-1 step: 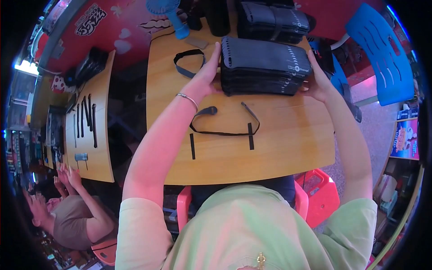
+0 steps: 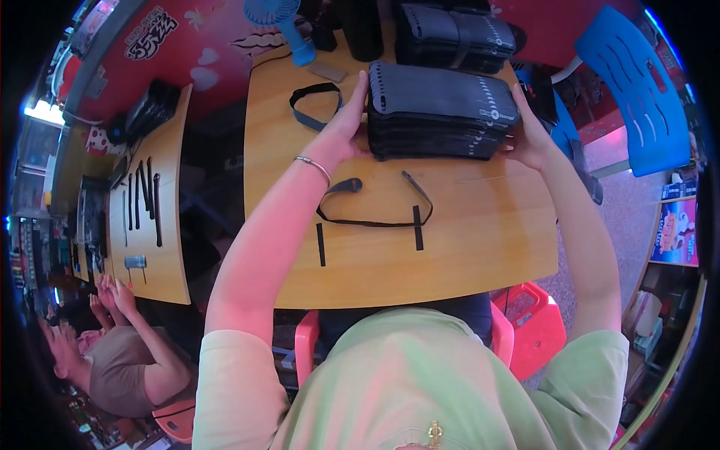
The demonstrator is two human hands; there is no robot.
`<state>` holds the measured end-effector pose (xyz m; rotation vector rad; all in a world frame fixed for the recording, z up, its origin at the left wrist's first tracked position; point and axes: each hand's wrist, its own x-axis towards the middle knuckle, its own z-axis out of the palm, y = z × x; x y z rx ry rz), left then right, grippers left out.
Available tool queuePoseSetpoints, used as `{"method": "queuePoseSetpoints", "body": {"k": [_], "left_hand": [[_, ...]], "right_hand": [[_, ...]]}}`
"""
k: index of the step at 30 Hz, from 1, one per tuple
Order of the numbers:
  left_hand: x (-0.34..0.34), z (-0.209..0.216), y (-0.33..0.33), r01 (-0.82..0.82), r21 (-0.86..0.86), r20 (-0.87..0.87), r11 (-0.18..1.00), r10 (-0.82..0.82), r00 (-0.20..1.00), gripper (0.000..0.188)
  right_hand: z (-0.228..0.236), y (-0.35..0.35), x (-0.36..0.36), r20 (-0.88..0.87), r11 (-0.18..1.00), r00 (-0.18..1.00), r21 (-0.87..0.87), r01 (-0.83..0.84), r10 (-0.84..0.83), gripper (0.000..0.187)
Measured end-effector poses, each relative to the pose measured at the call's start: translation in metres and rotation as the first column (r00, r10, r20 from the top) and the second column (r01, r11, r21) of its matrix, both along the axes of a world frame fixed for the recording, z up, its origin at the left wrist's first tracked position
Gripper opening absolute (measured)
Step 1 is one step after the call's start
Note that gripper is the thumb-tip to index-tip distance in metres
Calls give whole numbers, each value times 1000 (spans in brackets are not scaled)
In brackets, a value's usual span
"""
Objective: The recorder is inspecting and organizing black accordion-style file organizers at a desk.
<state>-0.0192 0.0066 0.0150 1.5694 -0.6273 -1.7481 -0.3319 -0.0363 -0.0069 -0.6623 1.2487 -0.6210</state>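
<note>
A person in a pale green top holds a stack of black packages [image 2: 439,109] between two bare hands, over the far half of a light wooden table [image 2: 495,240]. The left hand [image 2: 349,124] presses against the stack's left end, and the right hand [image 2: 531,139] presses against its right end, so the packages are squeezed between the two. The fingertips of both hands are partly hidden by the packages, and whether the stack rests on the tabletop or is raised a little cannot be told. A metal bracelet [image 2: 313,169] circles the left wrist.

Just left of the left hand, a dark strap loop [image 2: 306,116] stands on the table. Nearer than the stack, a thin black strap [image 2: 367,222] lies in an open curve. A left black strip [image 2: 322,245] lies near the strap's left part, while a right black strip [image 2: 418,238] crosses its right part.

Beyond the held packages, a second stack [image 2: 431,30] of similar black packages sits at the far edge, bound by a band. To its left stand a dark cylinder [image 2: 364,34] and a blue fan [image 2: 302,52], with a small brown block [image 2: 328,71] near the fan's foot.

A blue chair [image 2: 637,97] stands to the far right. At the left, a co-worker [image 2: 131,367] sits by a side table [image 2: 169,255] bearing several black strips [image 2: 157,210].
</note>
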Motion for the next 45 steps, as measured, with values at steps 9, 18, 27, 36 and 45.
{"method": "queuePoseSetpoints", "body": {"k": [9,18,27,36,45], "left_hand": [[8,-10,-1,-17,62,4,998,16,1000,92],[12,2,-3,-7,19,-40,1000,8,999,91],[32,45,0,223,-35,-4,974,-224,975,77],[54,44,5,612,-18,199,791,-597,777,68],[60,35,8,742,22,256,670,-721,644,46]], "right_hand": [[-4,5,1,48,999,998,-10,36,-35,74],[17,22,8,78,998,995,-14,59,-58,75],[58,93,3,233,1000,972,-11,-14,16,76],[53,230,60,378,990,917,-15,142,-125,73],[35,287,104,486,987,862,15,158,-145,71]]}}
